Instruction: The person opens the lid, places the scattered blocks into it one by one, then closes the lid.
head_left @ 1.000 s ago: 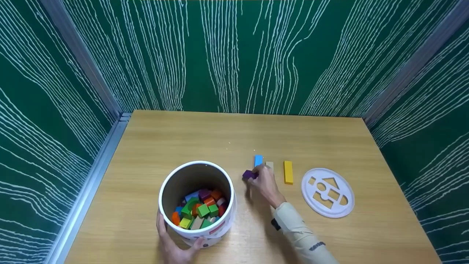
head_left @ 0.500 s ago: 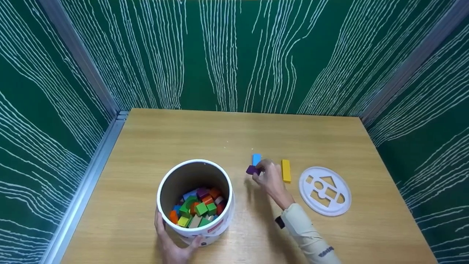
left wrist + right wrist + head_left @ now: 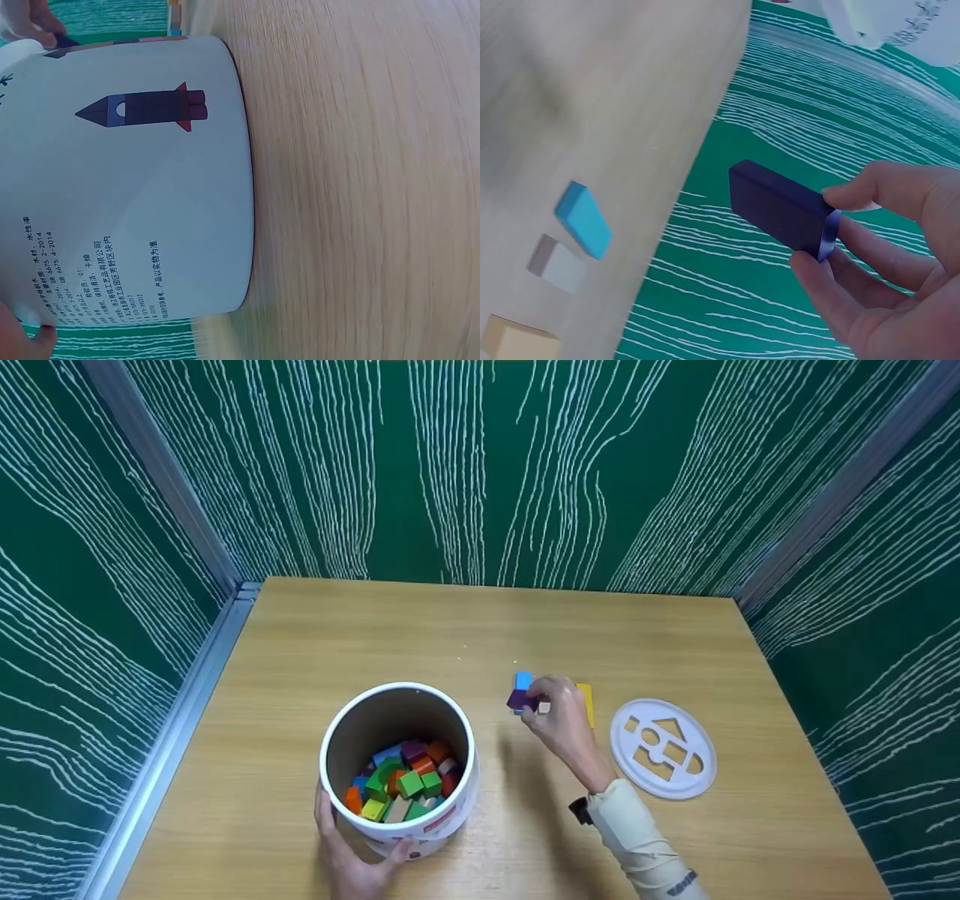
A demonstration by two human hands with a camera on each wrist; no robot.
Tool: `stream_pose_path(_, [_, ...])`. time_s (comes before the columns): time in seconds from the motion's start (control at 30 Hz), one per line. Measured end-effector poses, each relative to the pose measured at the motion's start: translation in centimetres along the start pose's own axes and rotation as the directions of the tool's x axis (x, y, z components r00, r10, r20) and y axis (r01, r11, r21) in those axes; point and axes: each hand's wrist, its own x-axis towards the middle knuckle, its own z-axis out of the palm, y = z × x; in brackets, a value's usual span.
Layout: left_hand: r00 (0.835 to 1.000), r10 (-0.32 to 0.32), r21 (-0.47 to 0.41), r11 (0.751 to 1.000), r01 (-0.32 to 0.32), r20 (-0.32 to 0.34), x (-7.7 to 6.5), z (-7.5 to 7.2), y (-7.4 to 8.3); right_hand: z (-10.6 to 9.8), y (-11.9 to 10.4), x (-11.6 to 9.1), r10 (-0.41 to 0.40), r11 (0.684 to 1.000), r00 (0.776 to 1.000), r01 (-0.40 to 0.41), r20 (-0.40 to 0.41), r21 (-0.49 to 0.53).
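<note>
My right hand (image 3: 564, 727) pinches a dark purple block (image 3: 780, 206) by one end, between thumb and fingers. In the head view the purple block (image 3: 520, 700) overlaps a blue block (image 3: 523, 681), held above the table. Beside the hand lie a pale wooden block (image 3: 544, 708) and a yellow block (image 3: 585, 697), both partly covered. My left hand (image 3: 356, 862) holds the near left side of a white bucket (image 3: 399, 687), thumb in front and fingers round the side. Inside the bucket are several coloured blocks (image 3: 411, 784). A rocket is printed on the bucket (image 3: 150, 172) in the left wrist view.
A white round lid (image 3: 664, 790) with shaped cut-outs lies to the right of the blocks. The wooden table (image 3: 360, 622) ends at green walls (image 3: 442, 472) with white wavy lines. A metal rail (image 3: 172, 735) runs along the left edge.
My right hand has lifted the purple block and moved slightly right and away from me, over the blue block. The left hand still holds the bucket; the head view has shifted slightly.
</note>
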Motion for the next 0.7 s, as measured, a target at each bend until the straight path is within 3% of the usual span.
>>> stream_pose_path(0.7, [0.998,-0.049,0.017,0.999,0.048,0.031,0.2,-0.1,0.1,-3.8,-5.9,-0.3,-0.153,0.988,0.987,0.151,-0.049,-0.043])
